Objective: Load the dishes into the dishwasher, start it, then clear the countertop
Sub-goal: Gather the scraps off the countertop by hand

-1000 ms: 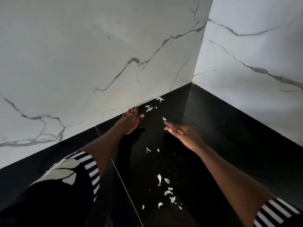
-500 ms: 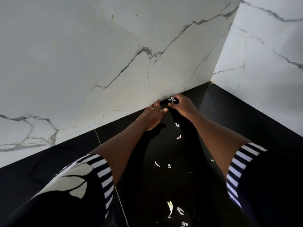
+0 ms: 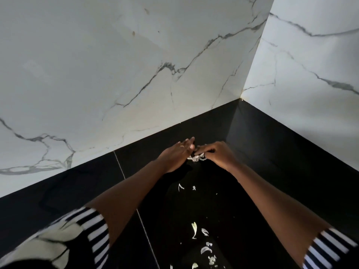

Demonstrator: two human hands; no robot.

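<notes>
Left hand [image 3: 175, 156] flat and open as a backstop, right hand [image 3: 217, 155] pinching scraps [image 3: 197, 158] near the desk [image 3: 272, 171] corner; thin peels may slip and scatter.

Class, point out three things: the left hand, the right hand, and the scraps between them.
Left hand [image 3: 175, 157], head view, back of the hand.
Right hand [image 3: 219, 155], head view, knuckles.
Scraps [image 3: 197, 158], head view, pale clump between the hands.
</notes>
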